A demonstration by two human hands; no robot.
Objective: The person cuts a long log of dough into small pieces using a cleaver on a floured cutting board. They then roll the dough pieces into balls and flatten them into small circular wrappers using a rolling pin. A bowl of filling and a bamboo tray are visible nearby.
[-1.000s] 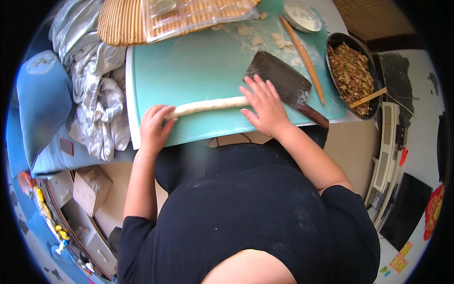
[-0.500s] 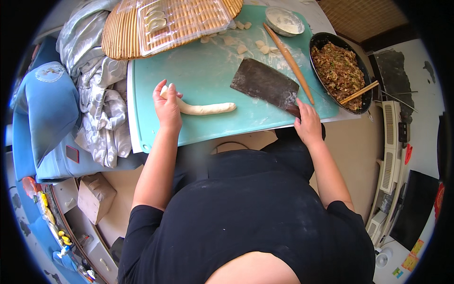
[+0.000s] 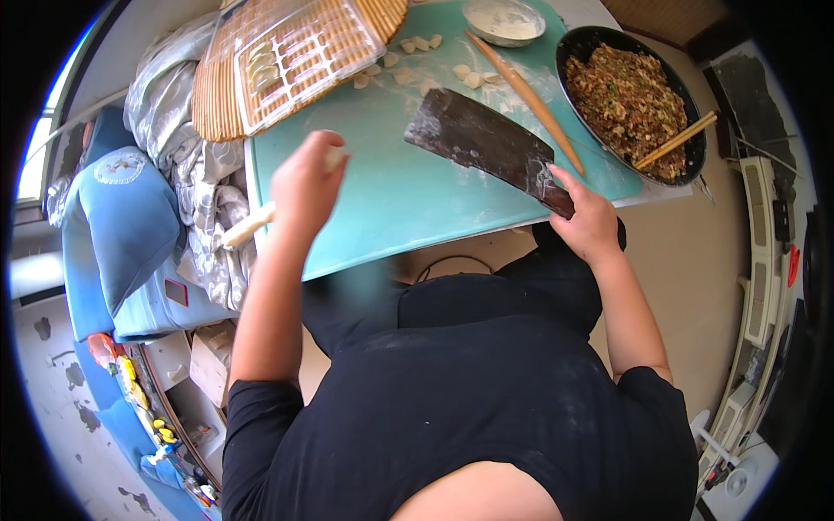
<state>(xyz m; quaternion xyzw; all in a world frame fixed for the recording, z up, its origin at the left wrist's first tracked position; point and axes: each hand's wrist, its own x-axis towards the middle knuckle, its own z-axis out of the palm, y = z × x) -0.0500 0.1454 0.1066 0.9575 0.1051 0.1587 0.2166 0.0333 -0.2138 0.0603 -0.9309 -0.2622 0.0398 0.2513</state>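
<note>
My left hand (image 3: 306, 182) is closed on a rope of white dough (image 3: 249, 227), raised over the left part of the teal cutting board (image 3: 373, 191). One end of the rope pokes out left of my wrist, and a bit of the other shows by my fingers; the middle is hidden behind my hand. Near the board's front right edge, my right hand (image 3: 589, 217) grips the handle of a dark cleaver (image 3: 482, 143). Its broad, flour-marked blade points to the far left over the board. Beyond the blade lie several small dough pieces (image 3: 473, 80) and a wooden rolling pin (image 3: 530, 97).
A clear tray (image 3: 304, 82) with several dumplings sits on a round woven mat (image 3: 213, 95) at far left. A bowl of flour (image 3: 504, 22) stands at the back. At right, a black pan (image 3: 569, 65) holds chopped filling (image 3: 625, 108) and chopsticks (image 3: 678, 141). Bunched grey fabric (image 3: 213, 200) borders the board's left.
My left hand has lifted and turned with the dough rope, which swung from the right of my hand to the left. The cleaver's blade has tilted in my right hand.
</note>
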